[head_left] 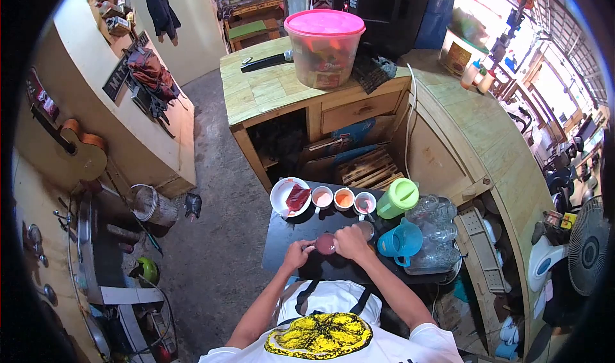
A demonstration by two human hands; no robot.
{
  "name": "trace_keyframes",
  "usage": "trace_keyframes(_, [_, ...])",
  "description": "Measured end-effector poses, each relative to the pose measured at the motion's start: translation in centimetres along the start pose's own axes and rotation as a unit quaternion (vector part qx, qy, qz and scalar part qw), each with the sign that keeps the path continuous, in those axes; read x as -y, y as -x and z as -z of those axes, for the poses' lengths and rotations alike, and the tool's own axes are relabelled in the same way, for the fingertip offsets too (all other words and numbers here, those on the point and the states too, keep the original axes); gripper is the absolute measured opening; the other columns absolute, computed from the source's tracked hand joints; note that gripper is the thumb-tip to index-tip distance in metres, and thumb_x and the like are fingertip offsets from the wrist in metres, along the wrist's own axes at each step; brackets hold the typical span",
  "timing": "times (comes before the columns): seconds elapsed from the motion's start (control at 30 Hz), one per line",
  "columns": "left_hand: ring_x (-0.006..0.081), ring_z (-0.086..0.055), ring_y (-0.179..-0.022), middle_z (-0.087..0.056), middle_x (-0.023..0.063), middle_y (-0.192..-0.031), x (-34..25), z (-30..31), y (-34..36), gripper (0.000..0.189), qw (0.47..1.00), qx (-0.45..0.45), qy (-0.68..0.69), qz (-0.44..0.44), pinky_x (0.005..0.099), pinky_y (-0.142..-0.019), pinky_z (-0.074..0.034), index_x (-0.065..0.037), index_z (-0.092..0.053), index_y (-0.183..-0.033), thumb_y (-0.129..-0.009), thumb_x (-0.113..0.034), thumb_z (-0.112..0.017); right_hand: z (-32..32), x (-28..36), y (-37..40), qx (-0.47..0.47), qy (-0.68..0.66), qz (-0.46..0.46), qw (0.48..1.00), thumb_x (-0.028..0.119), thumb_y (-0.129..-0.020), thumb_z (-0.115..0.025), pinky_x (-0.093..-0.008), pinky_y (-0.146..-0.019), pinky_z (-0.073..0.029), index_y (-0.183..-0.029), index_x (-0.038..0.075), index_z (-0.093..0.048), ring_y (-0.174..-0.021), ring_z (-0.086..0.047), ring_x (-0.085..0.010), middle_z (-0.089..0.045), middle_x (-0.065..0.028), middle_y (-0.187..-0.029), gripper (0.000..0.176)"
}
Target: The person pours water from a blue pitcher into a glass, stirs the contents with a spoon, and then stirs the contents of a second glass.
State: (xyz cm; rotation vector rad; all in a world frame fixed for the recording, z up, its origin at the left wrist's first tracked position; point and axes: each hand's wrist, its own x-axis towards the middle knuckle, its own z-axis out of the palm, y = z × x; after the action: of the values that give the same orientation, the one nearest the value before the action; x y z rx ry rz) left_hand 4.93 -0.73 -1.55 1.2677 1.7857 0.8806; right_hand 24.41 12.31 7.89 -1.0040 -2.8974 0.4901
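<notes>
Between my hands, a small cup [325,243] with reddish-brown contents sits low over the dark table [277,235]. My left hand [297,255] grips it from its left side, thumb and fingers closed. On the other side, my right hand [350,242] is closed in a fist at the cup's edge; whatever it holds is hidden. Just beyond that fist stands a clear glass [367,230]. Along the far edge are a white bowl [278,196] with a dark red packet [298,198], a cup of pink contents [322,197], a cup of orange contents [344,199] and another cup [365,203] with a spoon.
Right of the cups stand a green lidded pitcher [398,198] and a blue jug [401,240], beside several clear glass bottles [435,232]. A wooden counter [259,97] rises behind, bearing a pink-lidded tub [325,52]. A fan [586,248] is at far right.
</notes>
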Motion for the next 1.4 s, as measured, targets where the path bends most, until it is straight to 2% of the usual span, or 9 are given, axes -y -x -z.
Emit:
trace_keyframes(0.1, [0.0385,-0.07,-0.101,-0.073,0.0196,-0.107,-0.3,0.1,-0.1,0.027,1.0,0.009,-0.007,0.028,0.0426,-0.09,-0.053,-0.011,-0.074,-0.118,-0.092,-0.017,-0.069,-0.1,0.5,0.3,-0.011,-0.117,0.047,0.992,0.024,-0.084,-0.068,-0.0477,-0.071,-0.047,-0.072,0.003,-0.072,-0.07,-0.067,-0.0352,-0.07,-0.0166,-0.073,0.024])
trace_keyframes(0.2, [0.0379,-0.07,-0.101,-0.073,0.0192,-0.108,-0.3,0.1,0.0,0.028,1.0,0.005,-0.001,0.027,0.0424,-0.09,-0.053,-0.011,-0.074,-0.118,-0.092,-0.016,-0.07,0.3,0.9,0.0,-0.105,-0.074,0.037,0.991,0.024,-0.083,-0.069,-0.0493,-0.073,-0.049,-0.073,0.003,-0.074,-0.071,-0.067,-0.0376,-0.069,-0.0193,-0.071,0.024])
trace_keyframes(0.4, [0.0374,-0.07,-0.102,-0.073,0.0183,-0.11,0.0,-0.1,-0.1,0.027,0.999,0.004,-0.003,0.033,0.0422,-0.09,-0.053,-0.011,-0.075,-0.118,-0.092,-0.017,-0.069,-0.2,-0.2,-0.1,-0.025,-0.055,0.057,0.997,0.024,-0.084,-0.068,-0.0471,-0.075,-0.047,-0.071,0.003,-0.073,-0.07,-0.068,-0.0364,-0.069,-0.019,-0.071,0.025])
trace_keyframes(0.6, [0.0378,-0.07,-0.102,-0.073,0.019,-0.11,0.1,0.0,-0.2,0.027,1.0,0.007,-0.008,0.018,0.0422,-0.09,-0.053,-0.01,-0.074,-0.118,-0.092,-0.017,-0.069,0.5,0.7,-0.5,-0.12,-0.055,0.037,0.991,0.024,-0.084,-0.068,-0.0495,-0.075,-0.048,-0.075,0.002,-0.074,-0.072,-0.067,-0.0389,-0.069,-0.0208,-0.072,0.024])
trace_keyframes(0.8, [0.0386,-0.07,-0.102,-0.073,0.0207,-0.11,0.2,-0.1,-0.2,0.028,1.0,0.006,0.002,0.023,0.0426,-0.09,-0.053,-0.01,-0.074,-0.118,-0.091,-0.017,-0.07,-0.6,-0.5,0.0,-0.001,-0.092,0.055,0.994,0.026,-0.085,-0.068,-0.0485,-0.076,-0.047,-0.072,0.003,-0.072,-0.072,-0.068,-0.0365,-0.07,-0.0179,-0.073,0.026])
trace_keyframes(1.0, [0.0394,-0.07,-0.1,-0.073,0.0209,-0.107,0.3,-0.1,-0.2,0.028,1.0,0.0,-0.018,0.008,0.0429,-0.089,-0.053,-0.011,-0.074,-0.118,-0.091,-0.017,-0.07,0.8,0.4,-0.3,-0.092,-0.038,0.022,0.995,0.024,-0.084,-0.069,-0.0503,-0.074,-0.048,-0.075,0.002,-0.073,-0.072,-0.067,-0.04,-0.068,-0.0207,-0.073,0.024])
trace_keyframes(1.1, [0.0392,-0.07,-0.099,-0.073,0.0203,-0.106,0.6,-0.3,-0.1,0.028,1.0,-0.007,-0.006,-0.007,0.0428,-0.088,-0.053,-0.011,-0.074,-0.119,-0.091,-0.017,-0.07,0.1,-0.1,-0.1,-0.005,-0.008,0.009,1.0,0.022,-0.084,-0.068,-0.0499,-0.074,-0.048,-0.075,0.002,-0.073,-0.072,-0.067,-0.0393,-0.069,-0.0202,-0.073,0.023])
trace_keyframes(1.2, [0.039,-0.07,-0.098,-0.073,0.0198,-0.105,0.7,-0.4,-0.2,0.029,1.0,-0.005,0.006,0.004,0.043,-0.088,-0.053,-0.012,-0.074,-0.119,-0.092,-0.016,-0.069,-0.7,0.0,0.0,-0.019,-0.085,0.064,0.994,0.021,-0.084,-0.068,-0.0503,-0.074,-0.048,-0.072,0.002,-0.072,-0.071,-0.067,-0.0385,-0.069,-0.0195,-0.072,0.023])
trace_keyframes(1.4, [0.0382,-0.07,-0.1,-0.073,0.0195,-0.105,-0.5,0.0,0.2,0.029,1.0,-0.007,-0.01,0.004,0.0435,-0.09,-0.053,-0.012,-0.074,-0.12,-0.092,-0.017,-0.068,0.1,0.4,-0.3,-0.073,-0.041,0.011,0.996,0.022,-0.083,-0.069,-0.0503,-0.078,-0.05,-0.074,0.002,-0.074,-0.073,-0.067,-0.041,-0.068,-0.022,-0.072,0.022])
